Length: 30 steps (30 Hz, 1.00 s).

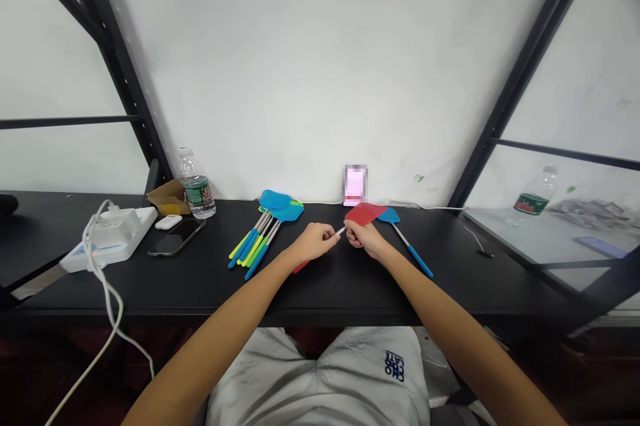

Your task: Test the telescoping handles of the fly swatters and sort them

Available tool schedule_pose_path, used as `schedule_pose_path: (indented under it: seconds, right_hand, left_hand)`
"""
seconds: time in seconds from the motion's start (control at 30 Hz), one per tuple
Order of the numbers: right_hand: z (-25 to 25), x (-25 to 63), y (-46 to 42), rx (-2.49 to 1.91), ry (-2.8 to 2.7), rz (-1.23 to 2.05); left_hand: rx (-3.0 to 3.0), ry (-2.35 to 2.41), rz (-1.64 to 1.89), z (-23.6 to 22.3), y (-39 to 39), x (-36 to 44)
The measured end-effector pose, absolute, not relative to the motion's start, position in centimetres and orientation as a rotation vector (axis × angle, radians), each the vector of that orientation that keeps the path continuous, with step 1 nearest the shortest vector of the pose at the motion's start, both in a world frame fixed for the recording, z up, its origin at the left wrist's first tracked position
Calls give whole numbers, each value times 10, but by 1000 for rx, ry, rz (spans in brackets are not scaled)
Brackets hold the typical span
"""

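Grey shorts (320, 373), right leg: blue printed lettering (394, 366), upside down in this view, in stacked lines reading "CHO", "CO", "LATE"; the middle line is only barely legible. Water bottle (197, 186) on the desk (380, 286): green-and-red label (199, 193), print too small to read. Second bottle (536, 191), right: label (531, 203) likewise illegible. Upright phone display (355, 185): pixelated, unreadable.

The single head-worn view looks forward and down from above the grey shorts (317, 373), close over the left hand (313, 243) and right hand (365, 239), facing the table (450, 266) and the white wall (300, 79) beyond it.
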State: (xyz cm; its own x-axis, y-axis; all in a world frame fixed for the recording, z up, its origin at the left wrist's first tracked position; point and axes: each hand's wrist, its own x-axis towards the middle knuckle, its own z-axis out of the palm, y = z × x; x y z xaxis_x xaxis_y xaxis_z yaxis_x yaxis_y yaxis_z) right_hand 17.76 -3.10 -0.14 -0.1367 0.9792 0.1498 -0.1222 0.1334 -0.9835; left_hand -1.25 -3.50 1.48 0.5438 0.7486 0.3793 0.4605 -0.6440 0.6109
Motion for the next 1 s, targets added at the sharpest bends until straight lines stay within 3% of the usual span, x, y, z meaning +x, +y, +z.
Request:
schedule_pose_path:
  seconds: [1.0]
  right_hand:
    - [5, 209, -15, -1048, -1226, 1302]
  left_hand:
    - [2422, 902, 836, 14, -36, -2]
